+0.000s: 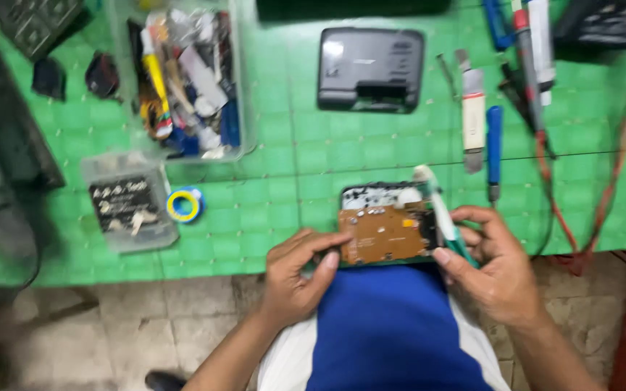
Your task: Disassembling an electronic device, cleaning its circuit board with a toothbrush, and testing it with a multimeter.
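Observation:
An opened device with a brown circuit board point(384, 233) lies at the front edge of the green mat point(284, 195). My left hand point(295, 275) holds the board's left edge between fingers and thumb. My right hand point(493, 264) grips a white and green pen-like tool point(440, 210) against the board's right side. The tool's tip points up and away from me. The picture is blurred by motion.
A black device cover point(371, 69) lies at the back. A clear box of tools point(182, 80) and a small clear parts box point(130, 203) sit left, with a yellow and blue tape roll point(185, 205). A blue screwdriver point(495, 148), a scraper point(473, 116) and red leads point(617, 174) lie right.

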